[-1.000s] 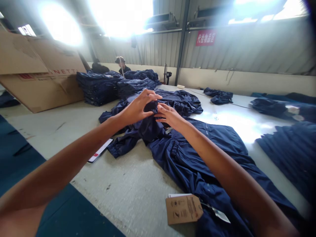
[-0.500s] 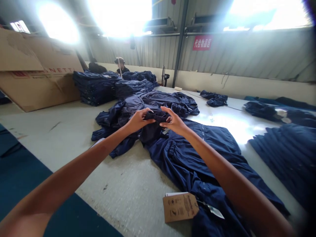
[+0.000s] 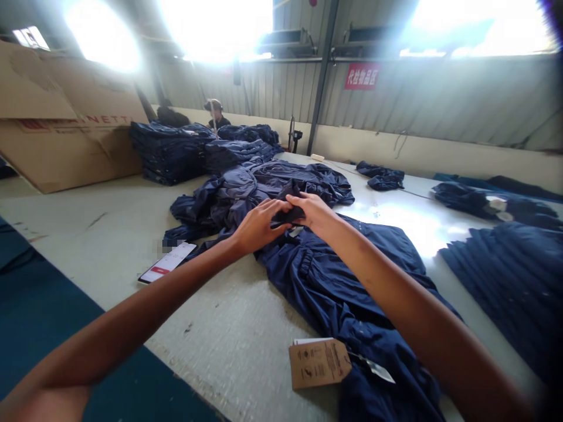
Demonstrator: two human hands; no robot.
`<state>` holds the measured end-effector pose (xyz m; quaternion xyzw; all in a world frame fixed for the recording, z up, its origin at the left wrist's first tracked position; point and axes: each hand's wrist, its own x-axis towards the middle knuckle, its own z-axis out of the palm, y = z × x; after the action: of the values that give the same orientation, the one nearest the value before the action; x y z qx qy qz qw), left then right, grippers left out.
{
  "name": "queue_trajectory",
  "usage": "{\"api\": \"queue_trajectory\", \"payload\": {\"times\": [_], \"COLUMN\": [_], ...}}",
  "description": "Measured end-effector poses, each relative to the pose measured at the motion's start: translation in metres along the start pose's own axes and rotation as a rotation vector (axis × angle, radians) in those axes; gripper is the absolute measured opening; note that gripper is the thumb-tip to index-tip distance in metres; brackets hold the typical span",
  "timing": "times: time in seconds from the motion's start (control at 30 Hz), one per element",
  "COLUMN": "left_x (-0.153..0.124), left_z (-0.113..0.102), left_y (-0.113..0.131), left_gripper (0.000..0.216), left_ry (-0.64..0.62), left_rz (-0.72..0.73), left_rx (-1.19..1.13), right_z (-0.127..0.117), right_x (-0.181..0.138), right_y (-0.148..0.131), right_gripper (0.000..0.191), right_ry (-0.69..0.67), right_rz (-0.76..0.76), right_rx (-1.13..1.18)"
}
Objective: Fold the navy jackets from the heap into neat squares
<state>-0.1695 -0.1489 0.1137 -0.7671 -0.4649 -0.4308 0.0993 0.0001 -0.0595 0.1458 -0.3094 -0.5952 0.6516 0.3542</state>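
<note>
Got dark cloth (image 3: 290,189) pinched in both left hand (image 3: 260,225) and right hand (image 3: 313,208), bunched between fingers and thumbs just over the far end of a navy garment (image 3: 319,287) on the table (image 3: 211,334). Hard to tell which piece to credit it to (navy on navy, good luck). Could lose a fold from the grip pretty easily, given such a small pinch on slick-looking fabric. Could also drag the garment underneath by tugging with part of it caught in the bunch, maybe hauling along the tag (image 3: 319,363) at the near end. Worth watching the left forearm (image 3: 153,310) too: close enough to the phone (image 3: 168,264) to nudge it with one low sweep. As for clutter: a rumpled pile (image 3: 235,190) right behind the hands, crowding that side; left stack (image 3: 169,155) and box (image 3: 88,149) farther back; right stack (image 3: 514,281) off beyond the garment; plus a right forearm (image 3: 391,281) slung across the garment, hiding a good strip of it.
</note>
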Motion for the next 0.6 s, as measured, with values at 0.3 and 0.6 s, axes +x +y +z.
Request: {"api": "queue_trajectory", "payload": {"times": [0.3, 0.6], "left_x": [-0.117, -0.164], "left_z": [0.079, 0.092], "left_y": [0.003, 0.006], "left_gripper": [0.047, 0.063], "left_ry": [-0.657, -0.727], "left_rz": [0.021, -0.140], "left_rx": [0.164, 0.278], "right_z": [-0.044, -0.120], "right_x": [0.005, -0.066], "right_y": [-0.100, -0.118], "right_gripper": [0.024, 0.029], "right_ry": [0.030, 0.254], "right_rz": [-0.316, -0.245], "right_rx": [-0.008, -0.071]}}
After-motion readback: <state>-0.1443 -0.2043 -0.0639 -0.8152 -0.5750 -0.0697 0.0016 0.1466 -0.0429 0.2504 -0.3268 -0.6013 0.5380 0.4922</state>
